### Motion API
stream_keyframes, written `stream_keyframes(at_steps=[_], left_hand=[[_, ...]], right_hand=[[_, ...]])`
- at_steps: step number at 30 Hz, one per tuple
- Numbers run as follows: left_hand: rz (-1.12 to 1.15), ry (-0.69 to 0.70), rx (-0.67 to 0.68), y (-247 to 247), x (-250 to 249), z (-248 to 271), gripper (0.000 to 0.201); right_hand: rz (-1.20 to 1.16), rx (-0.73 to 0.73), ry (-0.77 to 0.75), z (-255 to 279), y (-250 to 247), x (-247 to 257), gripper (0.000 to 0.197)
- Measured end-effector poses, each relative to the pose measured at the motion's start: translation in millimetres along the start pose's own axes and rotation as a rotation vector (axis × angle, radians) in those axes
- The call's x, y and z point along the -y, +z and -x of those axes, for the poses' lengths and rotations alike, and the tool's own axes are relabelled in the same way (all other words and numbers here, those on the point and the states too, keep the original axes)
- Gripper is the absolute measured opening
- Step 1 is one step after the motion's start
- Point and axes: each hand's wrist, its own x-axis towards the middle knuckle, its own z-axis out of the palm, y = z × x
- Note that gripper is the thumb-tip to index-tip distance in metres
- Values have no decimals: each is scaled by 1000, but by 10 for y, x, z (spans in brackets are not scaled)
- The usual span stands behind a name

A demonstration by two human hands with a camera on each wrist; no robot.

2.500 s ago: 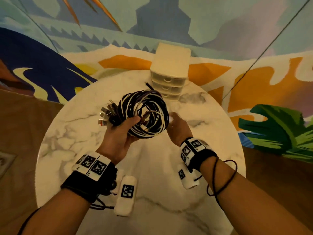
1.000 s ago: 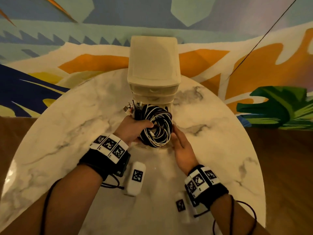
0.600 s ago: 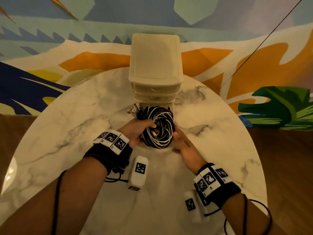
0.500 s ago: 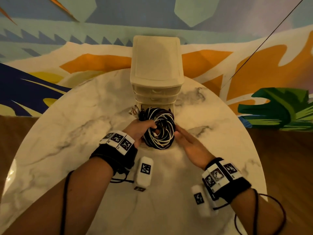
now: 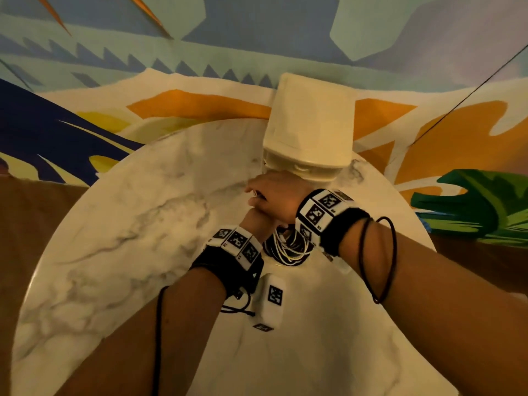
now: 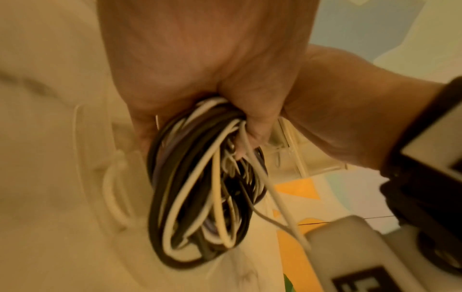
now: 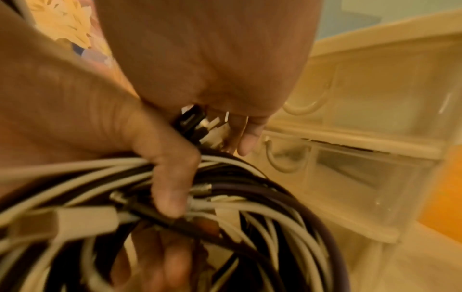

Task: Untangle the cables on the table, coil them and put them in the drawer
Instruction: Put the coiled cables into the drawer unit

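A coil of black and white cables [image 5: 288, 250] hangs just in front of the cream drawer unit [image 5: 310, 130], low over the marble table [image 5: 128, 238]. My left hand [image 5: 258, 221] grips the coil [image 6: 200, 187] at its top, thumb [image 7: 170, 187] wrapped over the strands. My right hand [image 5: 274, 192] reaches across above the left one, its fingers [image 7: 245, 138] curled over the bundle's plug ends [image 7: 195, 122]. The unit's drawers [image 7: 362, 118] with curved handles stand close to the right of the coil [image 7: 250, 207]; the head view hides their fronts behind my right hand.
The drawer unit sits at the round table's far edge against a painted wall. White wrist-camera pods [image 5: 271, 298] hang under my forearms above the tabletop. Beyond the table's rim lies brown floor [image 5: 28, 224] on both sides.
My right hand left the coil's right side and crossed over the left hand onto the plug ends. The left hand still grips the coil, now mostly hidden under my right wrist.
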Motion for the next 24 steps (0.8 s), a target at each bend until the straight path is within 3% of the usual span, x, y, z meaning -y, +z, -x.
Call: stream_keyframes(at_steps=[1, 2, 7, 10, 13, 16, 21, 24], left_hand=[[-105, 92, -13, 33, -9, 59, 46], [-153, 96, -25, 36, -36, 105, 45], [11, 139, -212, 164, 125, 198, 36], [66, 178, -278, 215, 177, 174, 36], [125, 189, -270, 216, 153, 206, 32], [83, 212, -227, 218, 146, 175, 33], [-113, 206, -257, 219, 151, 164, 45], [-114, 219, -250, 221, 150, 203, 51]], right_hand=[[5, -18, 16, 11, 17, 2, 30], [28, -32, 21, 9, 32, 9, 28], [201, -47, 45, -101, 132, 34, 35], [149, -62, 34, -49, 184, 46, 39], [106, -131, 19, 33, 134, 9, 31], [284, -56, 3, 62, 56, 25, 30], [409, -50, 173, -8, 130, 133, 28], [287, -104, 261, -56, 133, 157, 21]])
